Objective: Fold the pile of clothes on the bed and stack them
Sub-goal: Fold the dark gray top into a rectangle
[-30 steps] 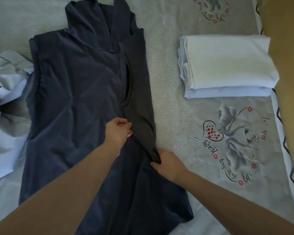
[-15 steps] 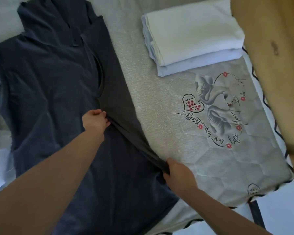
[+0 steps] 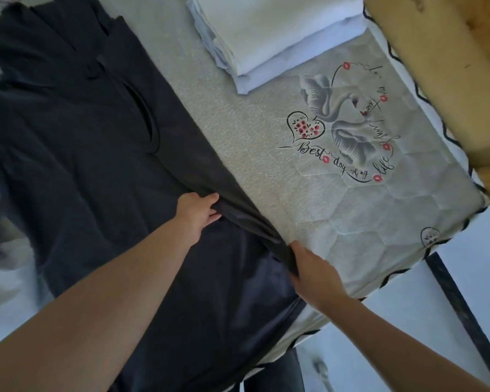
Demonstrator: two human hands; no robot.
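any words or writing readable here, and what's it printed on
"Best day of my life": curved script printed on the bed cover, beneath the heart and swans design.
More script runs round the upper right of the same design; it is upside down to this view and too unclear to read.
A small emblem at the cover's lower right edge is cut off and blurred, unreadable.
No writing shows on the dark garment or the folded white stack.
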